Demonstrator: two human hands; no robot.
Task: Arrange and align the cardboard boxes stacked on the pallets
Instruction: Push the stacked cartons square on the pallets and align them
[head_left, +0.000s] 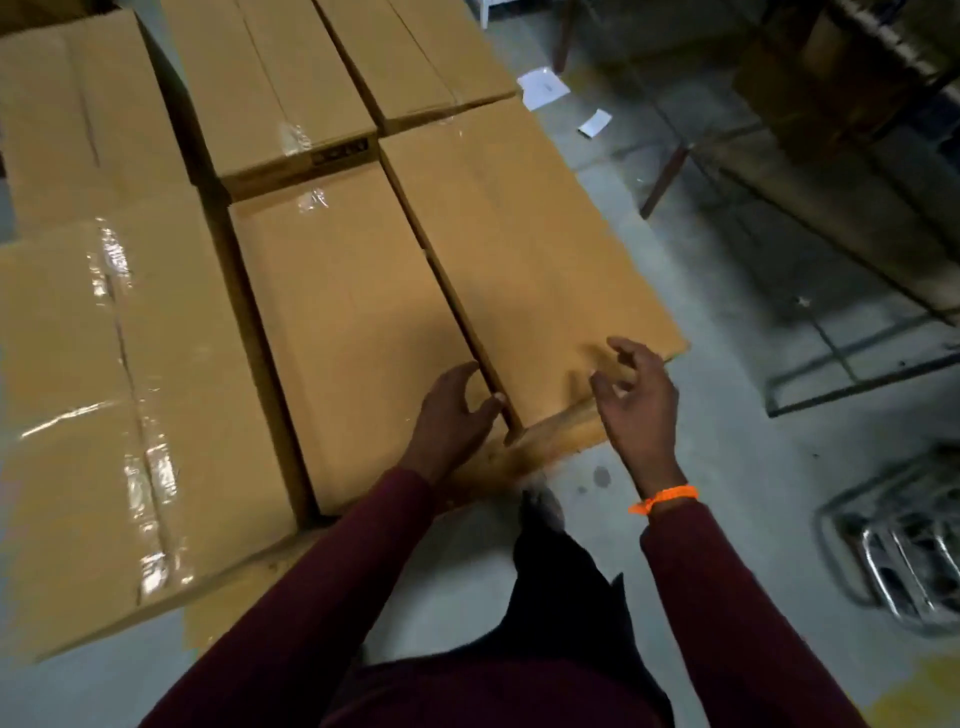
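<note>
- Right box (524, 249) lies along the pallet's (566, 434) right edge, with a narrow gap to the middle box (348, 322).
- Left hand (457, 415) rests loosely spread on the middle box's near end, its thumb at the gap.
- Right hand (636, 402) hovers over the right box's near corner, fingers loosely curled and holding nothing.
- A taped box (130, 415) sits further left.

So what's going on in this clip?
A person is working at the near end of a layer of cardboard boxes. The left hand rests on the near corner of the middle box, thumb at the narrow gap beside the right box. The right hand is over that box's near end, fingers loosely curled, holding nothing.
</note>
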